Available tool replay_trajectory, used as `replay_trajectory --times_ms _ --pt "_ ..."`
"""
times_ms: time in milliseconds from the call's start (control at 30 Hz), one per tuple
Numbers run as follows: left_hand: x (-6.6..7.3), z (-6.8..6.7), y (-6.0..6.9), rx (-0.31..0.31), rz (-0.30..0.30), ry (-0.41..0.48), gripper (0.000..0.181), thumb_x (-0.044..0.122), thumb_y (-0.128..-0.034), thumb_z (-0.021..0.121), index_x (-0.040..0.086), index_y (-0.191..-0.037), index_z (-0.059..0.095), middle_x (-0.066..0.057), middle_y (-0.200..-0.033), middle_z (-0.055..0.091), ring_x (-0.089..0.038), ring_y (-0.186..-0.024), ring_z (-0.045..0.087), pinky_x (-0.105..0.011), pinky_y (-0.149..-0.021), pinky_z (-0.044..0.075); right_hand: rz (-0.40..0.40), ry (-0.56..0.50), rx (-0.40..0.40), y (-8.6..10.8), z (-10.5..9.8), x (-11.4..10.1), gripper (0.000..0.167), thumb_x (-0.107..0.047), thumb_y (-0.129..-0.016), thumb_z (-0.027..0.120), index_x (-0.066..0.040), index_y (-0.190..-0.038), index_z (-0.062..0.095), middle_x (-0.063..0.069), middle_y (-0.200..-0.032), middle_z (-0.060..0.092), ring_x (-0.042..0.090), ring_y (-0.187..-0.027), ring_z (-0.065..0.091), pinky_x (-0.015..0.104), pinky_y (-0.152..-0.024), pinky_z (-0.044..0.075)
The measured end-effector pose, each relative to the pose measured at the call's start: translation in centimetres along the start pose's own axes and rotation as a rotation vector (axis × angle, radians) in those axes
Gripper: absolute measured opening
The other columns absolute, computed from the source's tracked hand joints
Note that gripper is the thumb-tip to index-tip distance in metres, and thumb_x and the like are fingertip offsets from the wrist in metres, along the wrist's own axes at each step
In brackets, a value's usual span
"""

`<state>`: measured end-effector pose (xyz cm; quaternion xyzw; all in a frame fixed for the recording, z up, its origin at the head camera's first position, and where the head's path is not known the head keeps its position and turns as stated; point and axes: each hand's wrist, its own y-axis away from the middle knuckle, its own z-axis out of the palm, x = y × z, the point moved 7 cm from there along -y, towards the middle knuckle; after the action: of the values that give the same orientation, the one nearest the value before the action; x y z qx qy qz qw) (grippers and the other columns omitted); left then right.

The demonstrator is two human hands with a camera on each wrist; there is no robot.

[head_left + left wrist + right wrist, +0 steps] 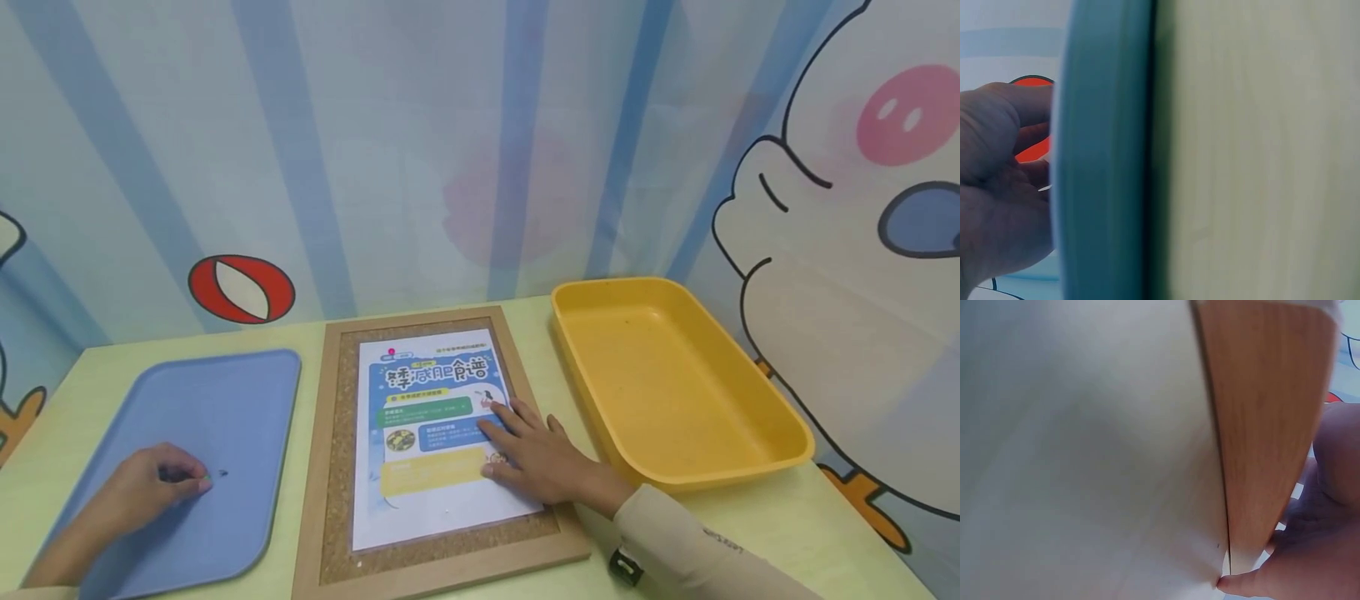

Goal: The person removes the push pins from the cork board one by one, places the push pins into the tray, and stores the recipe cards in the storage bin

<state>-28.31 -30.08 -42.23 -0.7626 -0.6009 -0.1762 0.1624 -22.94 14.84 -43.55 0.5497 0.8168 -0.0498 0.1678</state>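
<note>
My left hand (146, 487) is low over the blue tray (217, 400), thumb and index finger bent toward each other. A tiny dark item (222, 473), too small to identify, is on the tray just past those fingertips; whether they touch or pinch anything is unclear. In the left wrist view the tray's edge covers the fingertips of that hand (1000, 169). My right hand (540, 458) rests with fingers spread on a printed sheet (420, 521), over the right side of a wood-framed corkboard (311, 467). A pink pin (392, 352) sits near the sheet's top.
To the right of the corkboard stands a deep yellow tray (652, 383) with raised walls. All of these are on a pale wood-grain table (817, 533). A striped cartoon backdrop (420, 167) closes off the back and right side.
</note>
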Motion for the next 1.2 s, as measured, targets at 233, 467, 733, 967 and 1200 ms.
replay_trajectory --times_ms 233,467,733,967,1200 --pt "0.0 0.0 -0.1 -0.002 0.004 -0.009 0.011 0.011 -0.0787 0.081 0.004 -0.084 0.074 -0.008 -0.087 0.070 0.004 -0.075 0.049 -0.026 -0.066 0.044 0.002 -0.002 -0.003 0.0 0.0 0.1 0.064 -0.053 -0.101 0.047 -0.024 -0.156 0.033 0.005 -0.168 0.019 0.036 -0.156 0.007 0.075 -0.113 0.014" --pt "0.1 -0.1 -0.1 -0.008 -0.004 -0.019 0.013 0.012 -0.0784 0.082 0.004 -0.085 0.074 -0.007 -0.087 0.069 0.000 -0.075 0.048 -0.027 -0.066 0.042 -0.003 -0.006 0.003 0.0 0.0 0.0 0.064 -0.052 -0.101 0.046 -0.023 -0.156 0.033 0.006 -0.168 0.020 0.036 -0.156 0.008 0.075 -0.113 0.015" --pt "-0.5 0.1 -0.1 -0.080 -0.039 0.006 0.026 0.015 -0.0820 0.079 -0.004 -0.098 0.072 -0.015 -0.094 0.072 -0.020 -0.085 0.063 -0.034 -0.071 0.050 -0.010 -0.003 0.008 0.0 -0.1 -0.1 0.063 -0.052 -0.101 0.046 -0.023 -0.156 0.035 0.008 -0.167 0.022 0.038 -0.155 0.010 0.076 -0.112 0.017" --pt "-0.5 -1.9 -0.1 0.025 -0.069 0.047 0.035 0.014 -0.0876 0.075 -0.010 -0.111 0.067 -0.026 -0.103 0.071 -0.036 -0.092 0.067 -0.031 -0.066 0.053 -0.024 0.006 0.009 -0.1 -0.1 -0.3 0.063 -0.051 -0.101 0.046 -0.022 -0.156 0.034 0.008 -0.167 0.021 0.038 -0.155 0.009 0.077 -0.112 0.017" --pt "2.8 -3.9 -0.6 0.216 -0.006 0.115 0.038 0.019 -0.0934 0.070 -0.008 -0.119 0.065 -0.030 -0.114 0.068 0.018 -0.086 0.048 -0.009 -0.068 0.047 -0.020 0.009 0.004 -0.1 0.1 -0.2 0.064 -0.052 -0.101 0.046 -0.021 -0.156 0.034 0.007 -0.167 0.021 0.038 -0.155 0.009 0.077 -0.111 0.018"
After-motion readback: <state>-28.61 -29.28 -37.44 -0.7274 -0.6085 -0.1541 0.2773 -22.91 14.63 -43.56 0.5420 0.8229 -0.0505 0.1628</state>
